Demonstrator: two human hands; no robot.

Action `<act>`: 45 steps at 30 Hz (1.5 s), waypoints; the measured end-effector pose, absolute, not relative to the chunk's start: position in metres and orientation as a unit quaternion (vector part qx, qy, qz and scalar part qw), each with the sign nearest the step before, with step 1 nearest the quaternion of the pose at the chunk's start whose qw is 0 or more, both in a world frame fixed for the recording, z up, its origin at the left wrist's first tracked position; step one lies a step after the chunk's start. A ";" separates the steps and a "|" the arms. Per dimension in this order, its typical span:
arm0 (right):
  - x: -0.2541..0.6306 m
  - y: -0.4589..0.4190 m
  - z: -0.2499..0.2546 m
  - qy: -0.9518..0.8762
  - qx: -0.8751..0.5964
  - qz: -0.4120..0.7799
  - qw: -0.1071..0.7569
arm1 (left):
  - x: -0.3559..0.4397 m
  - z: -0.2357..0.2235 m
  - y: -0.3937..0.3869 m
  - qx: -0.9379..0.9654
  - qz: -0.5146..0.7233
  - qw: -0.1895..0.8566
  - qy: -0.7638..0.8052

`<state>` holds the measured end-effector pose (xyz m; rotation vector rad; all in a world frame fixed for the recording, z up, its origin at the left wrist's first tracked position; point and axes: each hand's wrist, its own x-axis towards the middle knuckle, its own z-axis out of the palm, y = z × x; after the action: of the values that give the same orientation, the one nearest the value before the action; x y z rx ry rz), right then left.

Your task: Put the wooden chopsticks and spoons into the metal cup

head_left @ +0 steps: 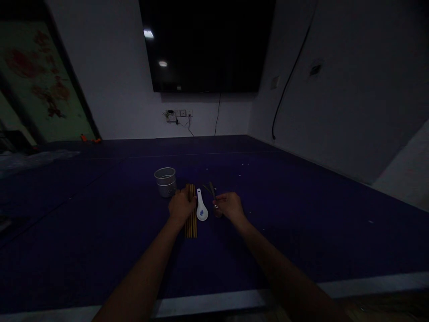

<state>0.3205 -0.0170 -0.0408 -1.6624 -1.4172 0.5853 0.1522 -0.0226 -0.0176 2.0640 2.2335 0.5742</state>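
My left hand (181, 206) lies across a bundle of several wooden chopsticks (191, 226), its thumb on their right side and its fingers curled at the left. Just beyond those fingers stands a round metal cup (165, 181), upright with its mouth up. A white soup spoon (202, 212) with a blue pattern rests flat between my two hands, handle pointing away. My right hand (230, 205) pinches metal spoons (212, 189) with handles slanting away to the left; a bowl end shows dimly under the fingers. Their exact number is hard to make out in the dim light.
Everything lies on a wide dark blue surface (110, 232) with a pale front edge (214, 302). Small white bits are scattered to the right. A large television (211, 44) hangs on the back wall above sockets and cables (182, 113). Clear plastic wrap (36, 158) lies far left.
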 end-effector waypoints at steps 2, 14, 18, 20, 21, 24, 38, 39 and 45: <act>0.319 -0.017 -0.041 -0.578 -0.661 0.234 0.418 | 0.153 -0.018 -0.022 0.665 0.175 0.029 0.725; 0.316 -0.024 -0.038 -0.630 -0.638 0.181 0.405 | 0.152 -0.019 -0.020 0.676 0.145 0.032 0.722; 0.317 -0.023 -0.039 -0.637 -0.632 0.176 0.405 | 0.152 -0.018 -0.020 0.683 0.135 0.029 0.717; 0.316 -0.023 -0.038 -0.640 -0.632 0.169 0.403 | 0.152 -0.017 -0.020 0.685 0.132 0.027 0.716; 0.316 -0.023 -0.038 -0.641 -0.634 0.165 0.400 | 0.152 -0.016 -0.021 0.686 0.131 0.026 0.715; 0.316 -0.024 -0.038 -0.646 -0.640 0.152 0.387 | 0.153 -0.015 -0.021 0.690 0.129 0.023 0.712; 0.315 -0.027 -0.034 -0.663 -0.637 0.142 0.368 | 0.151 -0.011 -0.020 0.666 0.129 0.029 0.734; 0.315 -0.028 -0.034 -0.663 -0.638 0.140 0.366 | 0.151 -0.011 -0.020 0.666 0.130 0.029 0.734; 0.314 -0.030 -0.032 -0.684 -0.633 0.117 0.342 | 0.148 -0.011 -0.018 0.678 0.125 0.033 0.723</act>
<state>0.3144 -0.0303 -0.0316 -1.6469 -1.7800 0.3044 0.1485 -0.0184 -0.0113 2.0878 2.2252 0.3860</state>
